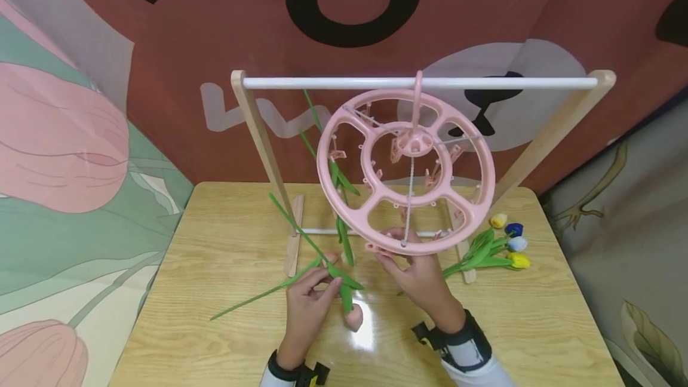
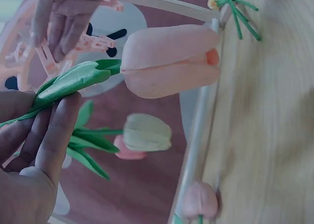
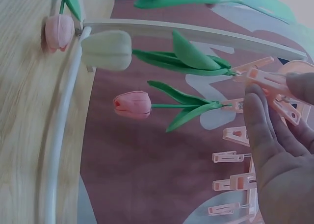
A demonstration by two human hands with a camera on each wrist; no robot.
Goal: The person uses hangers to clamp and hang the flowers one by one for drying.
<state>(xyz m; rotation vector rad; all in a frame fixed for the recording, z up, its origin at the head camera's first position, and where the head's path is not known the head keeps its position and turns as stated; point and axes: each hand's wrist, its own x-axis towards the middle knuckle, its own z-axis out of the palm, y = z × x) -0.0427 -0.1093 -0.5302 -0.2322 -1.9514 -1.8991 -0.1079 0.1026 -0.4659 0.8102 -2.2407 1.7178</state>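
Judged to be at the step of clipping artificial tulips onto a round pink plastic clip hanger (image 1: 416, 145), seen hooked over a white rod (image 1: 322, 83) on a wooden stand (image 1: 261, 142). Found already clipped at the hanger's left side, heads down: a white-headed tulip with green leaves (image 3: 107, 50) and a pink-headed tulip with green leaves (image 3: 132, 105).

Held in the left hand (image 1: 312, 303): a large pink-headed tulip with a long green stem (image 2: 169, 62), pinched by the leaves just above the bloom. Held in the right hand (image 1: 421, 279): a pink plastic clip (image 3: 267, 82) at the hanger's near rim, in a narrow grip of thumb and fingers. Cannot tell whether squeezed apart. Noted loose on the wooden desk (image 1: 226, 243): a second pink tulip (image 3: 59, 33) beside the left hand and a bunch of yellow, blue and pale blue tulips (image 1: 484, 252) at right.

Would call next for raising the held tulip, swinging its stem end rightward to the clip, pressing the clip apart and seating the stem.

Posed with left hand low over the desk, bloom tipped down and near, stem slanting far left; right hand raised to the rim, forearms entering from the near side.
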